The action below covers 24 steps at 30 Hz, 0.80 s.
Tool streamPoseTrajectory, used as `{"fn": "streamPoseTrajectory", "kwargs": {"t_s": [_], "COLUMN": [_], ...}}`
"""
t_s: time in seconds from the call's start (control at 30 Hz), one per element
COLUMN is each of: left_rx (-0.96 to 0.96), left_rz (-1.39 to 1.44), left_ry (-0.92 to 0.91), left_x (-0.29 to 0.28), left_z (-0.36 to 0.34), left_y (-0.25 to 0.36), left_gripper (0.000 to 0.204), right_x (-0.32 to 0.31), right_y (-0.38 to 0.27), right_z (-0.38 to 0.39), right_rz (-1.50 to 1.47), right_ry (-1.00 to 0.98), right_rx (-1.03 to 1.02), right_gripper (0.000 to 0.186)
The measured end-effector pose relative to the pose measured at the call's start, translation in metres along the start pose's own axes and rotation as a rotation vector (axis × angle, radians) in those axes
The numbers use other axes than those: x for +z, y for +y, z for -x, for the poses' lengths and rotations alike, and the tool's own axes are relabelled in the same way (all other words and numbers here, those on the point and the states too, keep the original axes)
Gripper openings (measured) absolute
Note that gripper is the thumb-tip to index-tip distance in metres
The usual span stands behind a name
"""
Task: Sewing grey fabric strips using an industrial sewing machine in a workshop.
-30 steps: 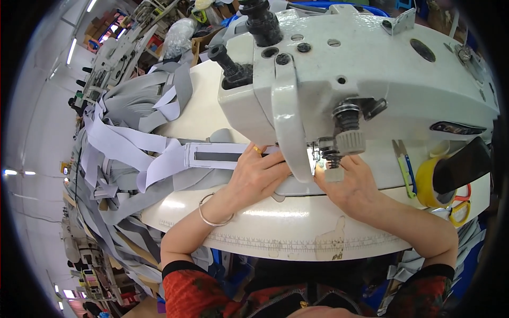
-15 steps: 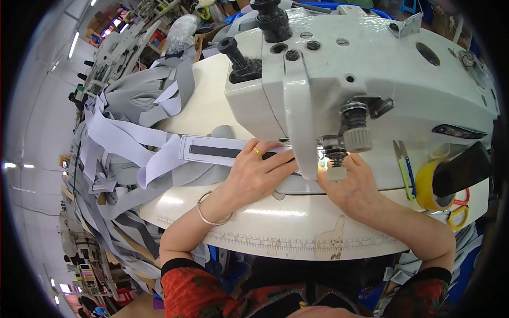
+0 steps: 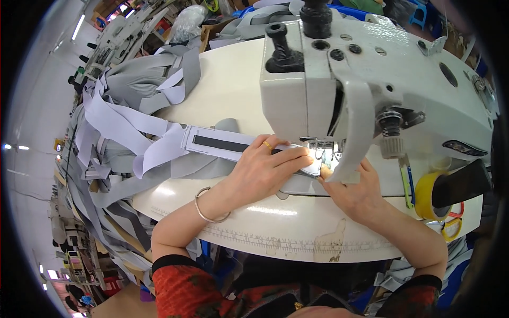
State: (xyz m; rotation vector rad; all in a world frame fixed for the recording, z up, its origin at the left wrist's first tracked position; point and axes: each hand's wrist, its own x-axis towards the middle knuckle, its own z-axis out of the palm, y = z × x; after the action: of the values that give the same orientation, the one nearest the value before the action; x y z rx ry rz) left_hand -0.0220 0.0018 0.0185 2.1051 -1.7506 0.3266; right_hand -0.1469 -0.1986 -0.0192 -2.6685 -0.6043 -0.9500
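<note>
A pale lilac-white fabric strip (image 3: 189,139) with a black band (image 3: 222,146) along its middle lies across the sewing machine bed, its right end beside the lit needle area (image 3: 324,150). My left hand (image 3: 265,168), with a ring and a bangle, presses on the strip, its fingertips close together near the presser foot. At the strip's right end, my right hand (image 3: 354,190) has its thumb and fingers closed around the corner, partly hidden by the white lever (image 3: 356,122) of the sewing machine (image 3: 289,93).
Heaped grey and lilac strips (image 3: 127,138) spread over the table's left side. To the right are a yellow tape roll (image 3: 428,196), thread snips (image 3: 408,183) and scissors (image 3: 452,228). A printed ruler (image 3: 254,239) runs along the white table's front edge.
The view has shifted, so the machine sits farther right in it. My left hand and the strip have come slightly right; the strip's end now shows between my hands.
</note>
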Motion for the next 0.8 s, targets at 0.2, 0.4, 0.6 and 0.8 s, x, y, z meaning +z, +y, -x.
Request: {"fn": "streamPoseTrajectory", "kwargs": {"t_s": [0.2, 0.4, 0.6, 0.8], "left_rx": [0.037, 0.013, -0.013, 0.041], "left_rz": [-0.055, 0.007, -0.018, -0.109], "left_ry": [0.028, 0.043, 0.035, 0.047], "left_x": [-0.001, 0.005, 0.004, 0.002], "left_z": [-0.002, 0.0, 0.0, -0.002], "left_y": [0.003, 0.001, 0.004, 0.006], "left_gripper": [0.038, 0.042, 0.034, 0.035], "right_x": [-0.001, -0.004, -0.006, -0.011], "right_y": [-0.005, -0.006, -0.002, -0.001], "right_z": [0.0, -0.002, 0.002, 0.002], "right_rz": [0.053, -0.013, -0.071, -0.141], "right_ry": [-0.051, -0.05, -0.009, -0.117], "right_rx": [0.049, 0.093, 0.126, 0.206], "right_gripper": [0.02, 0.022, 0.028, 0.048]}}
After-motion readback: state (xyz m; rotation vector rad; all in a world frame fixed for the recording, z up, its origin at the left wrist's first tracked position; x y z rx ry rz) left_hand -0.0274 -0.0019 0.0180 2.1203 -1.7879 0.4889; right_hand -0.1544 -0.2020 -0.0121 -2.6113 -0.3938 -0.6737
